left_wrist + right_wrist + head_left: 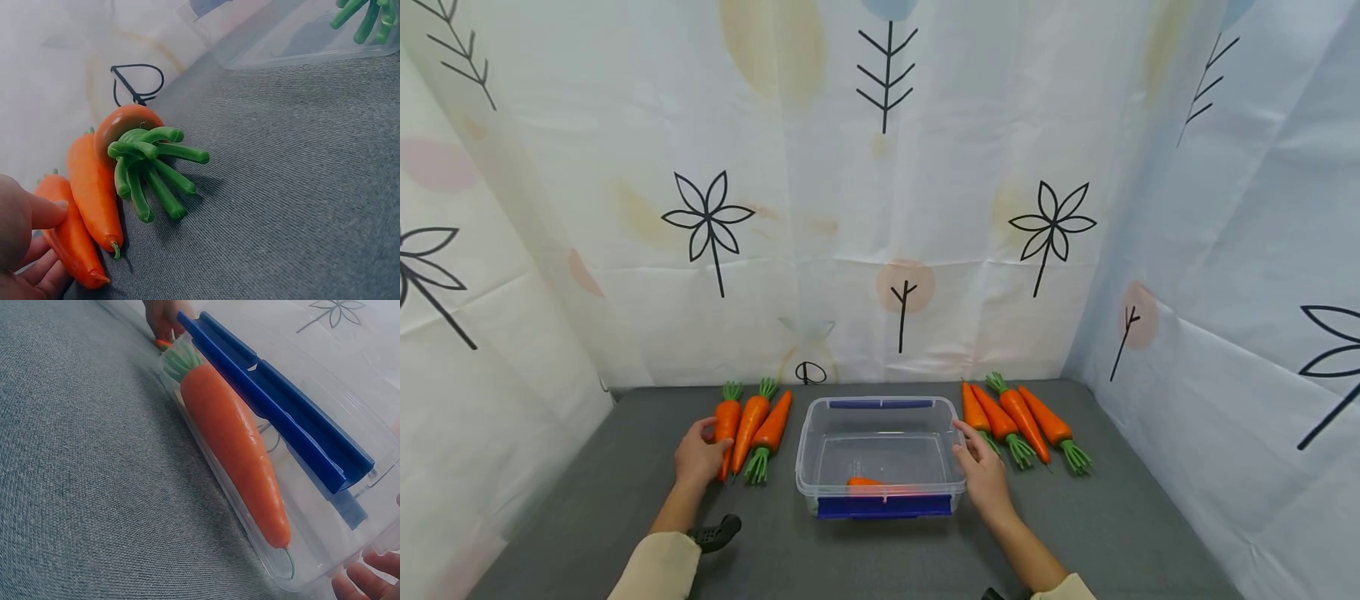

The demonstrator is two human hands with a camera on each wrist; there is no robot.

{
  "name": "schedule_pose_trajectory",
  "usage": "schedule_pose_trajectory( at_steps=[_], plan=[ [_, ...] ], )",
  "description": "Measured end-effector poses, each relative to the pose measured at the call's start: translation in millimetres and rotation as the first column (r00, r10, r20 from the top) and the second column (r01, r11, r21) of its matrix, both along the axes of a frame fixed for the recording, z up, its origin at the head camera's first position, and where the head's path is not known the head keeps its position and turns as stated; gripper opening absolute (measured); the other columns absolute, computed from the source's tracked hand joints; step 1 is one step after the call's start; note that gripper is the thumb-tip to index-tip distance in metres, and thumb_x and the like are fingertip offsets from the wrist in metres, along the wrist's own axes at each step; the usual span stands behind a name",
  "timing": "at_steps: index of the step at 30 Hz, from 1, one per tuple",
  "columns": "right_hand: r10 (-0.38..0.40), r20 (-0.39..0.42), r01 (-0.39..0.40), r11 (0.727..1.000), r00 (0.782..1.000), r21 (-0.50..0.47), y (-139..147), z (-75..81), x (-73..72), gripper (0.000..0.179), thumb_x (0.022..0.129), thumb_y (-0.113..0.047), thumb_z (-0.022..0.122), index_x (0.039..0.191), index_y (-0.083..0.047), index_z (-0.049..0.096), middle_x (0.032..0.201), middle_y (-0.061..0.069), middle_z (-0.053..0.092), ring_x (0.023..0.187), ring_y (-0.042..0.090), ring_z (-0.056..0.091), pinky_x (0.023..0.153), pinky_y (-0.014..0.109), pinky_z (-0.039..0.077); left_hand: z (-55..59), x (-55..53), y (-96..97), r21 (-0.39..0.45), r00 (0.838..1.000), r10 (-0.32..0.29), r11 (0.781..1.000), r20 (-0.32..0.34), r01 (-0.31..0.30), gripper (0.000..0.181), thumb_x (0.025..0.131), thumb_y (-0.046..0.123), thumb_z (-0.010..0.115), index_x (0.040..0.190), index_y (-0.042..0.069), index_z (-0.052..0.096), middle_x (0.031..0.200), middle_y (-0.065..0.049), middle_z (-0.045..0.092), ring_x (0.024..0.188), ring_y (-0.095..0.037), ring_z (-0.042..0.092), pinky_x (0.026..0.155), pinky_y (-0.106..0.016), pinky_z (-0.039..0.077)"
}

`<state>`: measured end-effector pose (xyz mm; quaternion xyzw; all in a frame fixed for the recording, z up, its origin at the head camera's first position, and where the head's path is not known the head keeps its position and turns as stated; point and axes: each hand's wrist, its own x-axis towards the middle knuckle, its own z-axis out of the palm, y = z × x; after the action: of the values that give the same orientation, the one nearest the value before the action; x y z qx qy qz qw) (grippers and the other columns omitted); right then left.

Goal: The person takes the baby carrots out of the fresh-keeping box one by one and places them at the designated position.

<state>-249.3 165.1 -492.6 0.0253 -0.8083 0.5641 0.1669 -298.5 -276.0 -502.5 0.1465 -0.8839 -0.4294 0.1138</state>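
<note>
At the left, my left hand pinches the leftmost carrot of a group of three, thumb on one side and fingers on the other. A second carrot lies right beside it, and a third carrot has its green stems pointing toward me. In the middle stands a clear plastic container with blue clips, its top uncovered. One carrot lies inside along the near wall. My right hand holds the container's right edge; its fingertips show by that end in the right wrist view.
Several carrots lie fanned out right of the container, close to my right hand. A grey cloth covers the table. Patterned white curtains stand behind and at both sides.
</note>
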Motion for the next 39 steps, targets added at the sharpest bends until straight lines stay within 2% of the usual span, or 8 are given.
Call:
schedule_pose_trajectory(
  at_steps=[4,15,20,26,31,34,39],
  plan=[
    [0.003,0.0,-0.003,1.0,1.0,-0.003,0.0,-0.5,0.2,0.038,0.098,-0.011,0.057,0.136,-0.01,0.057,0.108,0.016,0.065,0.093,0.022,0.056,0.079,0.034,0.046,-0.2,0.6,-0.8,-0.004,1.0,-0.027,1.0,0.011,0.027,0.053,0.093,0.011,0.064,0.139,-0.004,0.041,0.125,-0.033,0.051,0.11,-0.048,0.049,0.085,-0.057,0.044],
    [-0.005,-0.001,0.005,1.0,1.0,0.006,0.2,-1.7,-1.4,0.038,0.098,-0.01,0.056,0.136,-0.01,0.058,0.109,0.018,0.065,0.094,0.024,0.057,0.079,0.035,0.047,3.0,-1.6,-4.2,0.025,0.999,-0.014,1.0,0.034,0.013,0.051,0.094,0.011,0.063,0.139,-0.003,0.042,0.126,-0.033,0.05,0.112,-0.047,0.048,0.087,-0.057,0.043],
    [-0.007,-0.001,0.007,1.0,1.0,0.009,0.0,-1.7,-1.1,0.038,0.098,-0.01,0.056,0.136,-0.01,0.057,0.113,0.019,0.064,0.097,0.026,0.057,0.081,0.038,0.047,8.0,-1.1,-6.4,0.037,0.999,-0.022,0.999,0.046,0.02,0.052,0.095,0.013,0.062,0.14,-0.002,0.04,0.128,-0.032,0.048,0.114,-0.047,0.047,0.086,-0.056,0.043],
    [-0.015,-0.001,0.015,1.0,1.0,0.018,-0.4,-1.1,-0.2,0.038,0.098,-0.01,0.056,0.136,-0.01,0.057,0.113,0.02,0.064,0.098,0.027,0.058,0.081,0.039,0.048,21.3,0.4,-6.9,0.036,0.997,-0.057,0.998,0.049,0.055,0.053,0.097,0.015,0.059,0.143,-0.001,0.038,0.136,-0.032,0.042,0.117,-0.048,0.046,0.087,-0.057,0.044],
    [-0.012,-0.003,0.012,1.0,1.0,0.013,0.2,-2.0,-0.7,0.038,0.098,-0.01,0.056,0.136,-0.01,0.057,0.112,0.02,0.064,0.097,0.026,0.058,0.081,0.037,0.048,36.9,-0.5,-1.2,0.014,0.996,-0.089,0.996,0.012,0.089,0.053,0.098,0.018,0.059,0.144,0.0,0.04,0.139,-0.031,0.041,0.119,-0.047,0.045,0.087,-0.056,0.045],
    [-0.002,-0.006,0.002,1.0,1.0,0.003,0.4,-2.3,-0.8,0.038,0.098,-0.01,0.056,0.136,-0.01,0.057,0.113,0.021,0.063,0.097,0.026,0.058,0.081,0.036,0.048,46.7,-2.4,4.6,-0.008,0.992,-0.127,0.992,-0.019,0.127,0.053,0.098,0.02,0.06,0.143,0.0,0.041,0.139,-0.03,0.042,0.12,-0.047,0.045,0.088,-0.056,0.045],
    [0.003,-0.004,-0.004,1.0,1.0,-0.007,0.5,-1.8,-0.4,0.038,0.098,-0.01,0.056,0.136,-0.01,0.057,0.114,0.021,0.063,0.097,0.025,0.057,0.081,0.036,0.047,62.8,-8.6,17.1,0.0,0.977,-0.21,0.978,-0.042,0.21,0.054,0.098,0.024,0.06,0.143,0.003,0.042,0.139,-0.028,0.043,0.123,-0.045,0.044,0.09,-0.056,0.044]
  ],
)
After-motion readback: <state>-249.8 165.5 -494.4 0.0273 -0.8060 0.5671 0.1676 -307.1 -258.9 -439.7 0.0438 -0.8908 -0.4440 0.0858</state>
